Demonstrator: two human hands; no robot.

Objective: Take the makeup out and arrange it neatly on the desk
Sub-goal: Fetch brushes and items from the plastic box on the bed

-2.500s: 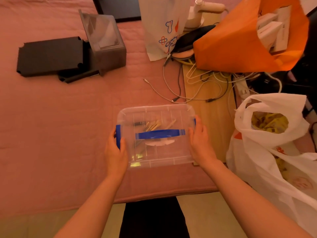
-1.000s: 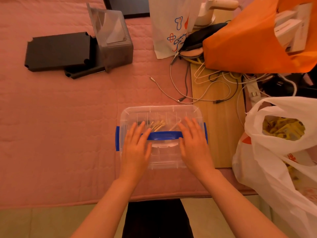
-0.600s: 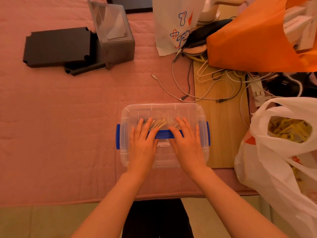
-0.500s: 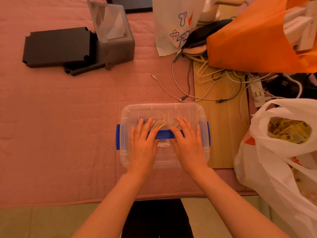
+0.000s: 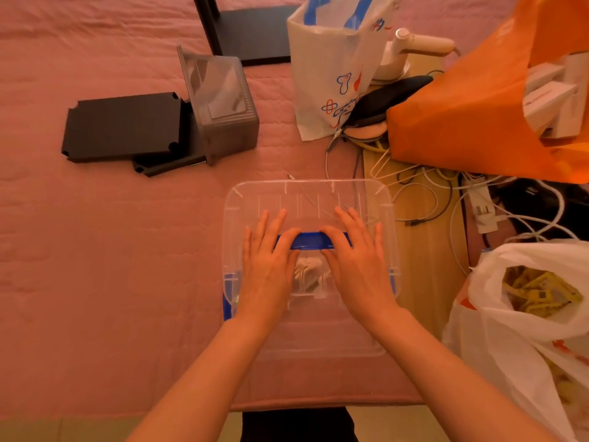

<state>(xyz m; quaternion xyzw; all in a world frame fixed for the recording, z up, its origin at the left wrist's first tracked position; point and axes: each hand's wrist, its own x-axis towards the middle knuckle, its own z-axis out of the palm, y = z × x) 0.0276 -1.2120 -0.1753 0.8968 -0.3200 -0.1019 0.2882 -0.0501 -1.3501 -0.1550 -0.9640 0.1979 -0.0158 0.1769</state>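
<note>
Hands: 2, left hand (image 5: pixel 266 269) and right hand (image 5: pixel 357 266), both flat, fingers spread, palms pressing the lid, gripping nothing.
Box: 1 clear storage box (image 5: pixel 310 199) with 1 blue handle (image 5: pixel 310 241), on the pink table (image 5: pixel 111 266).
Makeup: inside the box, blurred; count unclear.
Bags: 3, orange bag (image 5: pixel 462 116), white bag (image 5: pixel 522 346), printed bag (image 5: pixel 328 74).

My left hand (image 5: pixel 271 269) and right hand (image 5: pixel 357 266) lie flat on the box lid (image 5: pixel 306 199). Bags (image 5: pixel 526 314) sit to my right.
</note>
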